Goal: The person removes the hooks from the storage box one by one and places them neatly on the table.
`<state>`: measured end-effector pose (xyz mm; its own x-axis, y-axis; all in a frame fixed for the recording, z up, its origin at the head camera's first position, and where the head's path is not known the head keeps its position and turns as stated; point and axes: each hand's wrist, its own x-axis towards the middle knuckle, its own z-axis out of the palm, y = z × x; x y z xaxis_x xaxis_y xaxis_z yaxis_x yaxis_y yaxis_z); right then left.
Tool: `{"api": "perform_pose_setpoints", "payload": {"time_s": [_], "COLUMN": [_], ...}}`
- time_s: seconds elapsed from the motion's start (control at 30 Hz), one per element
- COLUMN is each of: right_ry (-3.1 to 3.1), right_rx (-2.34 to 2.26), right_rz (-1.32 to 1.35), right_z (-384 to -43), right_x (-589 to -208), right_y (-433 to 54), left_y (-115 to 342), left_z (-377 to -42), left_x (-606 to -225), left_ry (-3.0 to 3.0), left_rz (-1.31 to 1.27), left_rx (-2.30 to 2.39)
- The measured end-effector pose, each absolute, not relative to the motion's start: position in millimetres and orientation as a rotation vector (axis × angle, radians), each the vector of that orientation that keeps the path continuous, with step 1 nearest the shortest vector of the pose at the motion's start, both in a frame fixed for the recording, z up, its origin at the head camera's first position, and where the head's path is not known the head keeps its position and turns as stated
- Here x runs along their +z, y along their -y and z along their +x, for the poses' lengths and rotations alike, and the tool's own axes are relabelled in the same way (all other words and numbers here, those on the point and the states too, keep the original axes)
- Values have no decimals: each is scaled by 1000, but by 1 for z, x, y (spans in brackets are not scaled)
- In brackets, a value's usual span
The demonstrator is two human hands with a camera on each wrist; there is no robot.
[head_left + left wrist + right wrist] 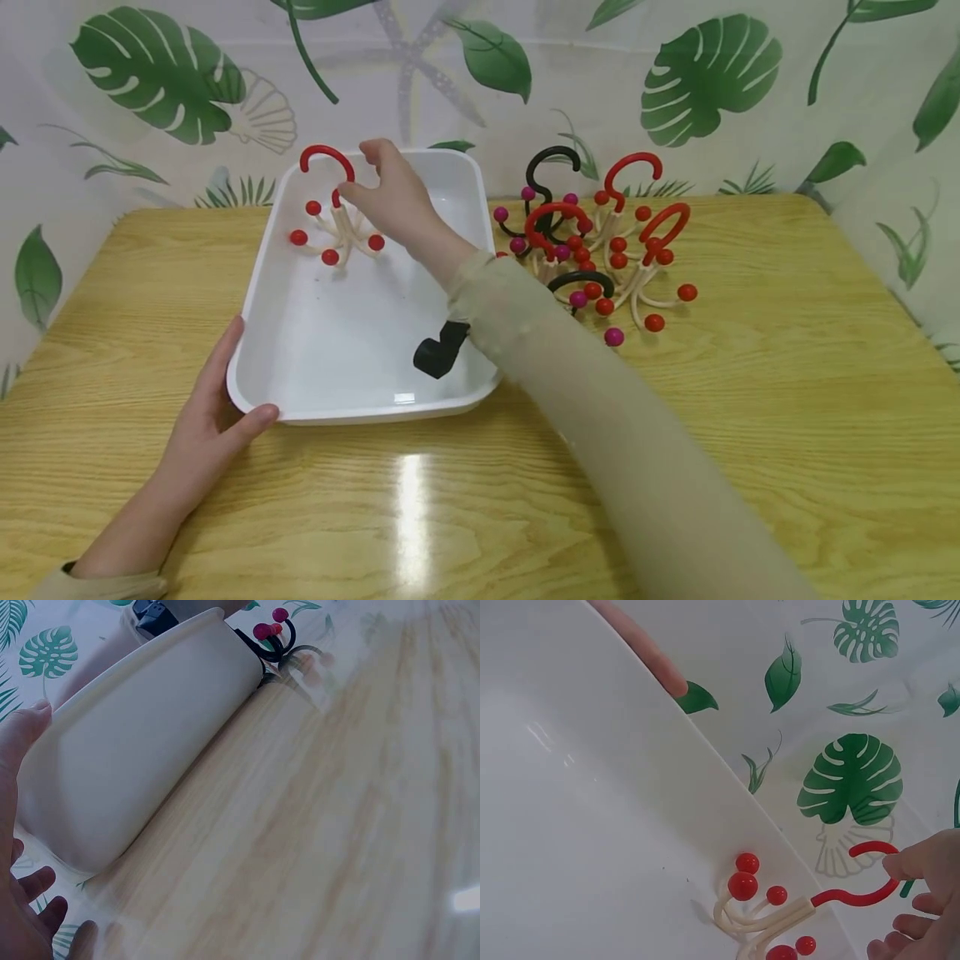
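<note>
A multi-prong hanger (pixel 343 233) with a red hook, cream prongs and red ball tips stands in the far left part of a white tray (pixel 322 412). My right hand (pixel 397 200) is at its hook, the thumb touching or very near the red bend and the fingers spread apart from it. In the right wrist view, the hook (pixel 855 898) reaches past the tray rim toward the right hand (pixel 926 892). My left hand (pixel 202 425) spans the tray's near left corner, thumb against the front rim and a straight finger along the left side.
Right of the tray, several similar hangers cluster, some with red hooks (pixel 660 233) and some with black hooks (pixel 553 158) and magenta tips. A black device (pixel 438 354) juts out below the right sleeve. A leaf-patterned covering (pixel 585 75) rises behind the wooden table (pixel 787 400).
</note>
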<state>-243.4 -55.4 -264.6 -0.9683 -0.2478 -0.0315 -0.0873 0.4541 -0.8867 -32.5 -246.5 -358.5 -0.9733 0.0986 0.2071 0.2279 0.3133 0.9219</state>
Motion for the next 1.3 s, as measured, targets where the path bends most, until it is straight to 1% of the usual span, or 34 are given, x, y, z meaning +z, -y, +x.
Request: {"api": "perform_pose_setpoints", "payload": {"time_s": [0.3,0.67,0.97,1.2,1.3], "right_ry": [-2502,-2631,-2627,-2603,-2599], "right_rx": [-1519,-1325,-1394,-1491,-1506], "right_rz": [-254,-362,-380,-337,-364], "right_z": [-250,-254,-257,-253,-248], "right_x": [-270,-271,-275,-273,-270], "right_y": [63,67,74,70,66], "left_y": [246,246,245,245,245], "left_z": [-32,-32,-32,-34,-34], "left_x": [-358,-360,-360,-359,-360], "left_ry": [2439,2426,2415,2471,2452], "left_rz": [-309,-321,-323,-309,-317], "left_rx": [-1765,-1773,-1800,-1708,-1729]}}
